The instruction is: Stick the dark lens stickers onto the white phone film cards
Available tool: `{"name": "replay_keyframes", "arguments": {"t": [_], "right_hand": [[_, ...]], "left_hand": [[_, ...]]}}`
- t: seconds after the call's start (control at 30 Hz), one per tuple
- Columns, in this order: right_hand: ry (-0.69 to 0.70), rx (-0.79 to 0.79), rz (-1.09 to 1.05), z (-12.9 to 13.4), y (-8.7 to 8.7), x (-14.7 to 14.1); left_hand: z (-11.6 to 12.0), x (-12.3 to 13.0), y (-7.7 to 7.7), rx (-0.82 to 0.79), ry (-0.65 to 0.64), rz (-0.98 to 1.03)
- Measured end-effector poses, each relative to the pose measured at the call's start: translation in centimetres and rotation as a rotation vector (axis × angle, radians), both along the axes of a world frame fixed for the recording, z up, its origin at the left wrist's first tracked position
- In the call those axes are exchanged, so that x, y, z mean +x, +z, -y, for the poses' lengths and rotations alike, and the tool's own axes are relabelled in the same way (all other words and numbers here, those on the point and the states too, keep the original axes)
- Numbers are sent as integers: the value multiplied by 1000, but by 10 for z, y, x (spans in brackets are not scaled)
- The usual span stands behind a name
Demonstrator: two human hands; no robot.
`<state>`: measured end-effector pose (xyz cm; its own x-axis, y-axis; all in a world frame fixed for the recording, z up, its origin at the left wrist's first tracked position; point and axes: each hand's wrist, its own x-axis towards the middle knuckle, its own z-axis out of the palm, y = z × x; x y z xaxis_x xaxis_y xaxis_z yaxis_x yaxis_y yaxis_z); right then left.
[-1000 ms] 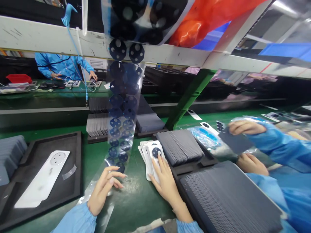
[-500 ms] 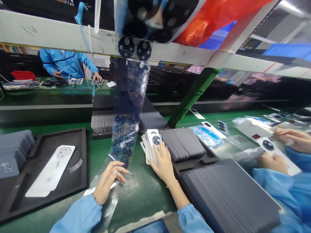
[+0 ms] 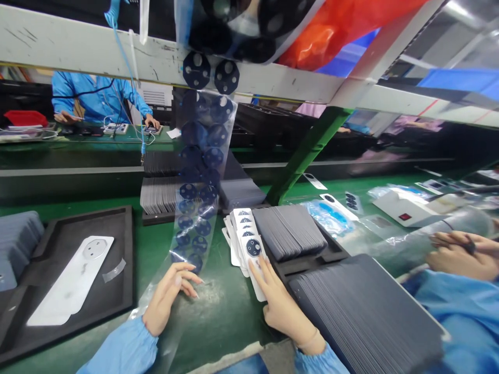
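My right hand [image 3: 278, 298] lies with straight fingers flat on the top white phone back panel [image 3: 255, 270], which has a dark round camera sticker [image 3: 253, 247]. Its thumb is at the panel's near end, touching or just beside it. That panel overlaps a fanned stack of similar white panels [image 3: 234, 244], whose dark stickers peek out in a row. My left hand [image 3: 167, 296] hovers or rests low over the green bench, fingers loosely stretched and holding nothing. Beside its fingertips hangs a clear film strip [image 3: 198, 208] with rows of dark round stickers.
A black tray [image 3: 127, 249] on the left bears a white panel [image 3: 74, 280] and a small clear tab [image 3: 114, 270]. Grey dividers [image 3: 358, 311] stand packed at the right. A green post [image 3: 307, 156] rises behind. A neighbour's hands [image 3: 463, 254] work at far right.
My right hand has come nearer, drawing the top white panel towards me and fanning the stack. My left hand has barely moved. The neighbour's white panel has gone from their hands.
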<state>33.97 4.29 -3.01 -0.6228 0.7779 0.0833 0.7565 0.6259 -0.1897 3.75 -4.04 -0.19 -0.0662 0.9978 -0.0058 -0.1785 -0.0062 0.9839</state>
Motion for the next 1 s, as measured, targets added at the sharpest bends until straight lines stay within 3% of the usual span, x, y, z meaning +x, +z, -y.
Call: {"name": "replay_keyframes", "arguments": {"t": [0.17, 0.3, 0.53, 1.0], "right_hand": [[26, 337, 67, -15, 6, -10], [-5, 431, 63, -32, 8, -22], [-51, 448, -33, -48, 11, -34], [-87, 347, -99, -22, -2, -19]], "left_hand": [[0, 0, 3, -3, 2, -1], [0, 0, 4, -3, 22, 4], [-1, 0, 5, -6, 33, 6], [-3, -3, 8, -40, 145, -15]]}}
